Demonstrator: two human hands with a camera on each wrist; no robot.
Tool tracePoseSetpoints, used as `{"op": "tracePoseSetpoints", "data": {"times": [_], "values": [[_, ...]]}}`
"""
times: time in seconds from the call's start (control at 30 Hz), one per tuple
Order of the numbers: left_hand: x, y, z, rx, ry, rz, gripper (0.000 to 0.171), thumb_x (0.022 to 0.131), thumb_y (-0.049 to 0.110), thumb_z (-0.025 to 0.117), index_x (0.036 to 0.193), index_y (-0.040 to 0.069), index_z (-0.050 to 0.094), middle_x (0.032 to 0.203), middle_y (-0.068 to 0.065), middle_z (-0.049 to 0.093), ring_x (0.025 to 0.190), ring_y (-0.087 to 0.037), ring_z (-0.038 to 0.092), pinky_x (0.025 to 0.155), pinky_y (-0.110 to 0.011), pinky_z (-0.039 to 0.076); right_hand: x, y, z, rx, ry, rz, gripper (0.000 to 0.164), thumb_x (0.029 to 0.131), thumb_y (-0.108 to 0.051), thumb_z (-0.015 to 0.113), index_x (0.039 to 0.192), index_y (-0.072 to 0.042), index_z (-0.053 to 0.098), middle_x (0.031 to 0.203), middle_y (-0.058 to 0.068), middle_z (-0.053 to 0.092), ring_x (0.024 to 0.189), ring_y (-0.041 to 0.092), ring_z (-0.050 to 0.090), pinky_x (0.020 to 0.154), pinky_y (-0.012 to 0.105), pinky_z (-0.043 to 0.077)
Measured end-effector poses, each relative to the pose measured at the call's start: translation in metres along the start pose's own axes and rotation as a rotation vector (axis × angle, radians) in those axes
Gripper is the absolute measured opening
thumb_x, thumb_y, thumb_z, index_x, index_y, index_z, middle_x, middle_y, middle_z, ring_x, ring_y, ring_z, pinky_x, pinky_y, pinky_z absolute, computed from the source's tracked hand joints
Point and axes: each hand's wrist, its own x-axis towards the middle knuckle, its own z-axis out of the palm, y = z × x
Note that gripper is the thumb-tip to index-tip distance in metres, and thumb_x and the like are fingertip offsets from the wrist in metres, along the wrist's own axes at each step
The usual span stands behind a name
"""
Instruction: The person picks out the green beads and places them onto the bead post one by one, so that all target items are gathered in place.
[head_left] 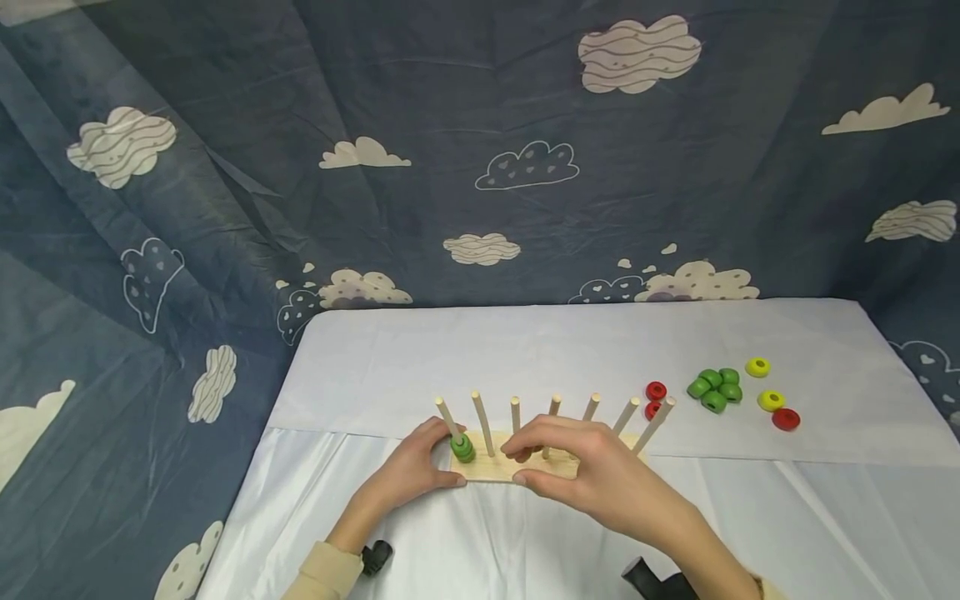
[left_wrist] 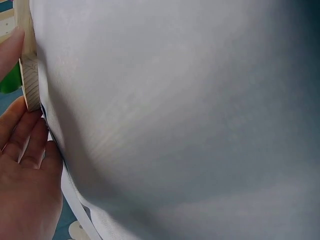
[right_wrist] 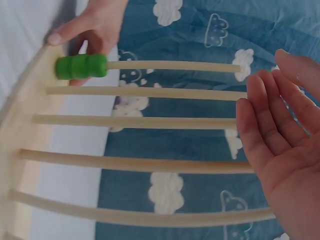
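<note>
A pale wooden peg board (head_left: 480, 472) with several upright pegs lies in front of me in the head view. Green beads (head_left: 462, 450) are stacked at the bottom of its leftmost peg; the right wrist view shows the stack (right_wrist: 81, 66) close up. My left hand (head_left: 411, 468) grips the board's left end, thumb at the front edge and fingers round behind. The left wrist view shows that hand (left_wrist: 30, 170) against the board's end (left_wrist: 31, 82). Over the middle pegs hovers my right hand (head_left: 600, 467), fingers loosely bent, thumb apart, holding nothing.
Right of the board lie a cluster of green beads (head_left: 714, 390), two yellow beads (head_left: 758, 367), and a red bead (head_left: 786, 419). Two more red beads (head_left: 656, 390) sit just behind the board's right end. A dark cloud-patterned cloth (head_left: 450, 208) hangs behind the white-covered table (head_left: 525, 350).
</note>
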Motion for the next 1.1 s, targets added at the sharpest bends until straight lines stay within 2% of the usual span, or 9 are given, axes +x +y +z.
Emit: {"op": "tracePoseSetpoints", "data": {"times": [0.27,0.43,0.63,0.9,1.1], "values": [[0.001,-0.001,0.0,0.012,0.01,0.024,0.071,0.072,0.029,0.088,0.135,0.016,0.057,0.127,0.004,0.055,0.13,-0.025,0.047,0.107,-0.048,0.039,-0.019,0.019,0.006,0.003,0.07,0.085,0.03,0.085,-0.018,0.078,0.111,-0.031,0.068,0.104,-0.018,0.066,0.095,0.007,0.063,0.083,0.03,0.055],[0.0,-0.001,-0.001,0.009,0.003,0.013,0.072,0.072,0.029,0.088,0.136,0.016,0.057,0.129,0.004,0.055,0.131,-0.024,0.045,0.108,-0.048,0.037,-0.029,0.029,0.01,0.017,0.08,0.178,0.023,0.088,-0.025,0.076,0.109,-0.032,0.068,0.103,-0.019,0.066,0.095,0.007,0.064,0.082,0.029,0.056],[0.0,0.001,-0.001,0.005,-0.003,-0.009,0.072,0.072,0.028,0.089,0.136,0.017,0.057,0.13,0.005,0.054,0.132,-0.022,0.044,0.11,-0.046,0.036,-0.043,0.044,0.014,0.062,0.102,0.217,0.021,0.089,-0.032,0.073,0.109,-0.031,0.068,0.106,-0.015,0.067,0.095,0.008,0.066,0.084,0.035,0.056],[-0.001,0.0,-0.001,-0.007,-0.007,-0.009,0.073,0.072,0.029,0.088,0.136,0.018,0.056,0.13,0.006,0.054,0.132,-0.022,0.044,0.11,-0.047,0.036,-0.065,0.057,0.011,0.042,0.156,0.319,0.023,0.088,-0.037,0.073,0.108,-0.027,0.069,0.104,-0.009,0.069,0.093,0.007,0.066,0.085,0.038,0.056],[-0.001,-0.001,0.001,0.001,-0.008,-0.022,0.075,0.072,0.036,0.087,0.137,0.019,0.055,0.133,0.006,0.052,0.135,-0.024,0.042,0.11,-0.05,0.034,-0.078,0.068,0.005,0.034,0.2,0.41,0.026,0.086,-0.032,0.076,0.109,-0.021,0.07,0.104,-0.01,0.069,0.095,0.007,0.065,0.086,0.041,0.055]]}}
